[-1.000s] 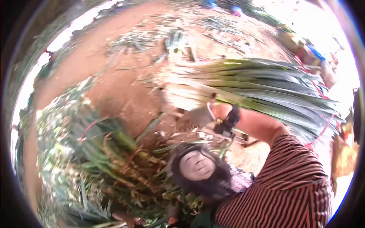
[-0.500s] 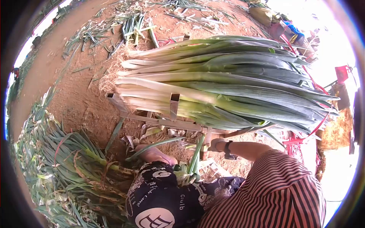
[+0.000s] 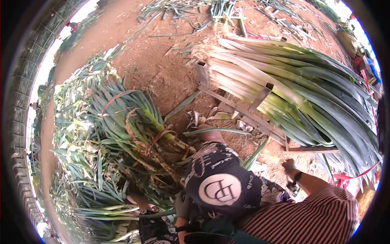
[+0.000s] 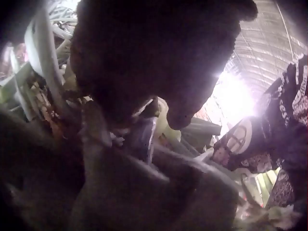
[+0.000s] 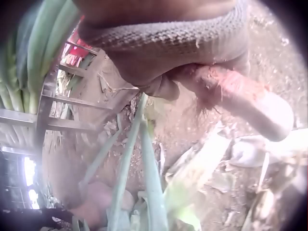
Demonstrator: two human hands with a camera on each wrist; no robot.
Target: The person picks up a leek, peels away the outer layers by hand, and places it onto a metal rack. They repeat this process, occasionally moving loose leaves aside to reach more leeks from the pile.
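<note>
In the head view my gloved left hand (image 3: 183, 205) is low beside the patterned shorts, at the end of a green leek (image 3: 162, 213) crossing from the pile. In the left wrist view this hand (image 4: 159, 57) is a dark silhouette, thumb and fingers bent down over leek leaves (image 4: 168, 183); most of the grip is in shadow. My gloved right hand (image 3: 289, 166) hangs over the ground by the rack, holding nothing visible. In the right wrist view it (image 5: 192, 72) has reddish fibres on one outstretched finger (image 5: 269, 113), above loose leaves (image 5: 149, 178).
A thick bundle of leeks (image 3: 284, 81) lies on a metal rack (image 3: 239, 107) with upright posts. Left of my legs sits a heap of untrimmed leeks (image 3: 134, 118) among trimmings (image 3: 73, 101). Red ribbon (image 3: 353, 176) hangs at the bundle's leafy end. Trimmings litter the dirt floor (image 3: 162, 77).
The head view has turned left, so the bundle sits farther right. My right hand has left the bundle's root end and moved down beside the rack. My left hand has come into view.
</note>
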